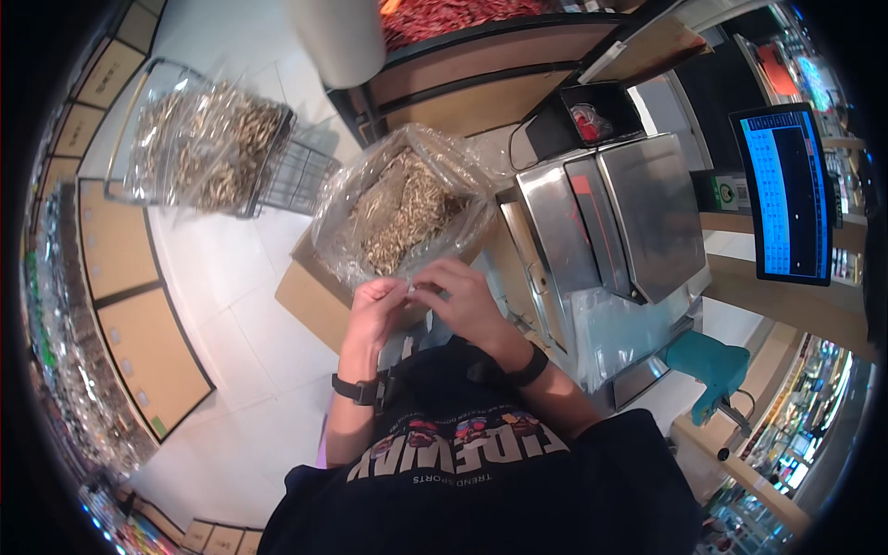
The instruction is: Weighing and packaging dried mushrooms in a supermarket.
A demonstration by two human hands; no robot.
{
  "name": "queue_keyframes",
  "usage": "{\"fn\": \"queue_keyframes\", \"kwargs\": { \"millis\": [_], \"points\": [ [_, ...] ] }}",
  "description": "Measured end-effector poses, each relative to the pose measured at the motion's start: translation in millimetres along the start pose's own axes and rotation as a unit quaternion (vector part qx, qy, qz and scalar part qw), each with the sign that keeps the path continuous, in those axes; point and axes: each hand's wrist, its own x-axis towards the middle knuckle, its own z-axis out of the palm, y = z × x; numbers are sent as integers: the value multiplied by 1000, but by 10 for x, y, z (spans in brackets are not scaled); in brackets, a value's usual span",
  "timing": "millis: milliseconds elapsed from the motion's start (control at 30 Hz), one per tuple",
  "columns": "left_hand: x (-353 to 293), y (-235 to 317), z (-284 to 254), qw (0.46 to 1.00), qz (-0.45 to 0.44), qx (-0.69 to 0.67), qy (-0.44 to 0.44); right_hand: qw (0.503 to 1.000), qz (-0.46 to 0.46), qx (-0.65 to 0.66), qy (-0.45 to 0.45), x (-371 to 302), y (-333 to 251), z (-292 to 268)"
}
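My left hand and my right hand meet in front of my body, with thumbs and fingers pinched together. Between their fingertips is a small whitish bit, too small to name. Just beyond my hands, a large clear plastic bag stands wide-mouthed inside a cardboard box. Many thin, dried brown pieces fill the bag; their exact kind is not clear. The near rim of the bag lies right by my fingers, and I cannot tell whether they grip it.
A wire cart at left carries clear bags of similar dried pieces. To my right are a metal-topped scale, a stack of clear plastic bags, a teal handheld device and a screen. Dried red goods lie in a far bin.
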Motion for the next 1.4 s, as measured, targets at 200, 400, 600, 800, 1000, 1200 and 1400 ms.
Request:
{"fn": "queue_keyframes", "kwargs": {
  "millis": [200, 400, 600, 800, 1000, 1200, 1400],
  "points": [
    [558, 297, 540, 988, -13, -144, -61, 995, 64, 71, -29, 493, 31, -604],
    [1063, 420, 1075, 998, 21, -32, -52, 979, -146, -108, 89, 706, 300, -1011],
    [1323, 507, 1475, 997, 41, 4, -70, 966, -164, -170, 105, 903, 341, -1425],
    [1468, 546, 1646, 993, 40, -83, -74, 973, -138, -151, 105, 1087, 271, -1587],
    [1476, 750, 1769, 994, 59, 0, -90, 951, -218, -197, 92, 1133, 320, -1852],
    [1343, 782, 1368, 992, 100, 69, -35, 813, -197, -338, 431, 1360, 156, -3062],
    [1080, 668, 830, 988, 94, 73, 102, 744, -206, -427, 470, 1619, 276, -3903]
  ]
}}
